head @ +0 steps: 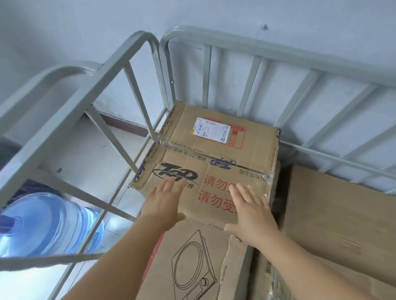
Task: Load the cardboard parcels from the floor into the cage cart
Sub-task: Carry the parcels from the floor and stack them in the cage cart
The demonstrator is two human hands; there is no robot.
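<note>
A taped cardboard parcel (216, 153) with a white label, a dark logo and red characters sits in the far corner of the grey cage cart (243, 50). My left hand (164, 204) lies flat on its near left part, fingers spread. My right hand (251, 211) lies flat on its near right edge, fingers apart. Neither hand grips anything. In front of it lies a parcel (193, 270) printed with a cooker drawing. A plain parcel (349, 222) fills the right side of the cart.
The cart's left side rail (73, 108) runs diagonally at the left. Outside it, on the pale floor, stands a blue water jug (45, 223). A pale wall (203, 3) is close behind the cart. More cardboard (300, 291) lies at the bottom right.
</note>
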